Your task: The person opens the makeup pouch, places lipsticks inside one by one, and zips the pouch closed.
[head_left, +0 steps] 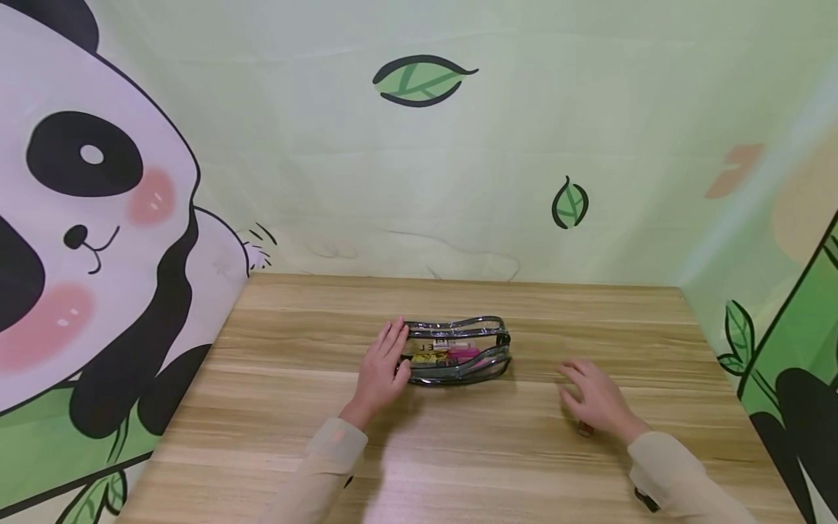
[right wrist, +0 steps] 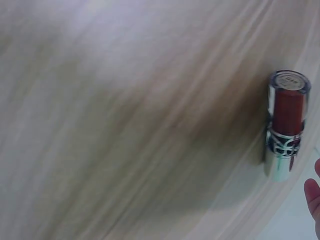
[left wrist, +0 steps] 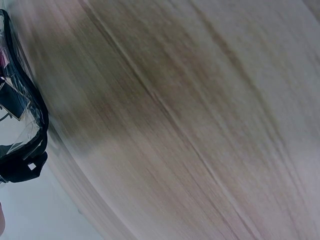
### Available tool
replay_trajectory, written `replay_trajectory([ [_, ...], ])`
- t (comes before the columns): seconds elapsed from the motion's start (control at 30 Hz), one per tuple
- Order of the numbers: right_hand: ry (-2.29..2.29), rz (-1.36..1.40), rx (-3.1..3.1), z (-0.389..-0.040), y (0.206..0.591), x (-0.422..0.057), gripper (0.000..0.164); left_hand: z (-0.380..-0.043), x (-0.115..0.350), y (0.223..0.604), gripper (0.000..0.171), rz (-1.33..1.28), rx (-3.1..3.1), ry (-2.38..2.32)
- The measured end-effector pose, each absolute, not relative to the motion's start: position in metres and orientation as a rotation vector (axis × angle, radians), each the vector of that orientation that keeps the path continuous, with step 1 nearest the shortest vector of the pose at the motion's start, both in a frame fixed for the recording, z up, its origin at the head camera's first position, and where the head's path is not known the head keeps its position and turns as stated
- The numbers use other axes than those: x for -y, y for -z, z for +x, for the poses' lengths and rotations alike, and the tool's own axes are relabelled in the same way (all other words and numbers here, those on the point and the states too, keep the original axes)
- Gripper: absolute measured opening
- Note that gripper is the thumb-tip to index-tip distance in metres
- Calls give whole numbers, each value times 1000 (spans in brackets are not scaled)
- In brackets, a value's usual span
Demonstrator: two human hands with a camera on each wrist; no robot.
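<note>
A clear zip pouch with black piping lies on its side on the table, colourful small items visible inside it. My left hand rests against the pouch's left end, fingers mostly straight. In the left wrist view only the dark edge of the pouch shows. Over to the right, my right hand hovers with loosely bent fingers and holds nothing. Below its palm is a lip gloss tube with a dark red body and pale end. In the head view that tube is mostly hidden by the hand.
The wood-grain table reaches back to a pale green cloth backdrop printed with leaves and a panda. A small dark object peeks out beside the left sleeve; its kind cannot be told.
</note>
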State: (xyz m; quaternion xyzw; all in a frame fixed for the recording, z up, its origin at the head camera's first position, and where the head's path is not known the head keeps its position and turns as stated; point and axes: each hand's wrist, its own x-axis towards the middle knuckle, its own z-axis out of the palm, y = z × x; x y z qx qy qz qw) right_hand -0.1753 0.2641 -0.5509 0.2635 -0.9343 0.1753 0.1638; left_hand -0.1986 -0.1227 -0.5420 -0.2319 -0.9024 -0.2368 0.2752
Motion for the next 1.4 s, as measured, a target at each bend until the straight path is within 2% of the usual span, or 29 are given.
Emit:
replay_trajectory([
  [1.17,-419,673,2931,-152,553,-306,51,-198,123,542,54,-618,2468,643],
  [1.4,-392,692,2932,-149,559,-309,45,-197,123,541,54,-622,2446,643],
])
